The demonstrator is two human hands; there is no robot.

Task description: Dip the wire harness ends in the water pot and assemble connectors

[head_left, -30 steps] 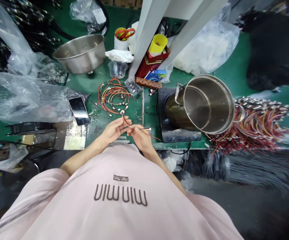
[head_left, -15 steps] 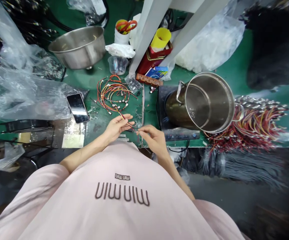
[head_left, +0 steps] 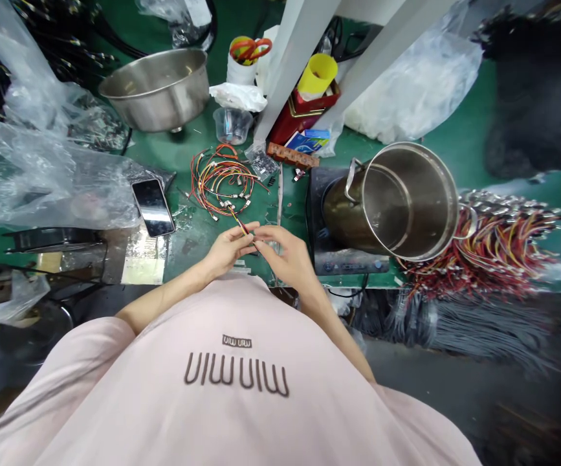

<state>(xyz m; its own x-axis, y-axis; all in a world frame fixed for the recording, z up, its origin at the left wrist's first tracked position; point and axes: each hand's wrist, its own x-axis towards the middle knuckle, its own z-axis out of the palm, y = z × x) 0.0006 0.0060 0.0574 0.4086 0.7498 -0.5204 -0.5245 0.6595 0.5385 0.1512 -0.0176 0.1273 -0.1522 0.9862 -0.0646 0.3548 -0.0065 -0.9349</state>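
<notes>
My left hand (head_left: 226,249) and my right hand (head_left: 287,255) meet just above the near edge of the green table (head_left: 183,152). Both pinch a thin red-and-yellow wire lead (head_left: 239,224) that sticks out past my left fingertips towards a loose pile of coloured wire leads (head_left: 219,181) lying flat behind my hands. My right fingers are curled close against the left fingertips, and what is between them is too small to make out.
A phone (head_left: 153,207) lies left of the pile. A steel pot (head_left: 401,200) sits on a black hotplate (head_left: 343,259) at right, with a big wire bundle (head_left: 498,243) beyond it. A steel bowl (head_left: 156,87), plastic bags (head_left: 32,175), cups and white posts stand behind.
My right hand moved out to the right, then came back in to meet my left hand. The wire lead is now held closer between both hands.
</notes>
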